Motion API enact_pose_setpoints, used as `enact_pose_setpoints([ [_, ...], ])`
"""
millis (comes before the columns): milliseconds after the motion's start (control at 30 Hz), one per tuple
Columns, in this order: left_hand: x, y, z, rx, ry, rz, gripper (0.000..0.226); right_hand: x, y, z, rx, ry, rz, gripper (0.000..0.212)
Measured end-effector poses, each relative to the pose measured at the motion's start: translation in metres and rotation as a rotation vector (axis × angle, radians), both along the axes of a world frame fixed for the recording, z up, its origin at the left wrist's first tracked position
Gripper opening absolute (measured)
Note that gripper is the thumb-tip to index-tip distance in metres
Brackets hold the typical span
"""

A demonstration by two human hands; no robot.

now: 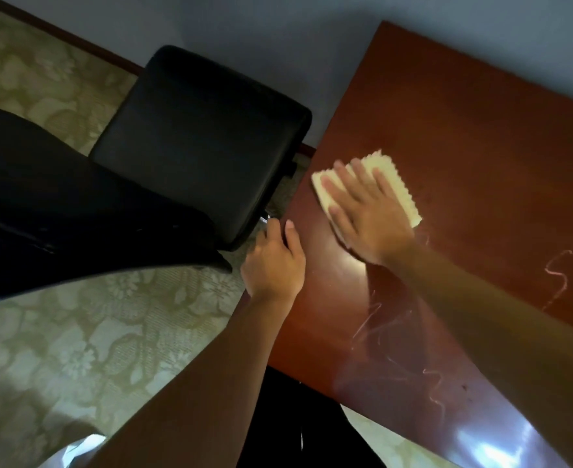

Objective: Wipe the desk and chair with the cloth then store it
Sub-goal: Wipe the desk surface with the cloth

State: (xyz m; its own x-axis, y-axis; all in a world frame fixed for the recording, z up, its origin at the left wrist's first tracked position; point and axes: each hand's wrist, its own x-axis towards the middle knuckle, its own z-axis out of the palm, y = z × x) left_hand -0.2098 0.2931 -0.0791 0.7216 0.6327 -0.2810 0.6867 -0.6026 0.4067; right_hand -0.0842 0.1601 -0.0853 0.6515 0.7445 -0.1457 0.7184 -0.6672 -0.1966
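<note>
Cloth (376, 184) lies on the desk (474, 136) near its left edge, pressed flat under the right hand (366, 214), fingers spread; the left hand (275, 261) grips the desk edge beside the chair (190, 143).

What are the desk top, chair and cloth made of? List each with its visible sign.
Desk top: reddish-brown wood or veneer, glossy; it mirrors light.
Chair: black leather or a look-alike; smooth with a soft sheen.
Cloth: pale yellow fabric, probably microfibre; matte, with a zigzag edge.

Right hand (366, 214) flat with fingers spread, pressing down on the pale yellow folded cloth (396, 184), left hand (273, 261) curled, gripping the reddish-brown glossy wooden desk (464, 130) edge left of the cloth, both forearms bare
</note>
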Motion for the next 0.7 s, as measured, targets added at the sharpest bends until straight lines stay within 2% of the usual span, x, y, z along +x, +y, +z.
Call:
enact_pose_setpoints([
  [67, -0.001, -0.002, -0.001, 0.040, -0.002, 0.003, 0.042, 0.035, -0.002, -0.002, 0.005, -0.010, -0.146, 0.056],
  [133, 0.001, -0.003, -0.004, 0.057, 0.002, 0.014, 0.042, 0.055, 0.001, -0.004, 0.007, -0.012, -0.195, 0.054],
  [233, 0.002, -0.002, -0.004, 0.074, -0.006, 0.020, 0.041, 0.033, 0.007, -0.004, 0.058, -0.023, -0.252, 0.054],
  [367, 0.001, -0.003, -0.005, 0.091, -0.018, 0.012, 0.040, -0.025, -0.032, -0.001, 0.041, -0.025, -0.136, 0.054],
  [433, 0.001, -0.003, -0.006, 0.095, -0.012, 0.026, 0.040, -0.018, -0.045, -0.001, 0.008, -0.025, -0.132, 0.054],
  [600, 0.002, -0.003, -0.006, 0.096, 0.041, 0.023, 0.044, 0.037, -0.009, -0.004, 0.026, -0.018, -0.367, 0.057],
  [700, 0.001, -0.002, -0.004, 0.076, 0.034, 0.011, 0.042, 0.034, 0.014, -0.004, 0.007, -0.006, -0.301, 0.059],
])
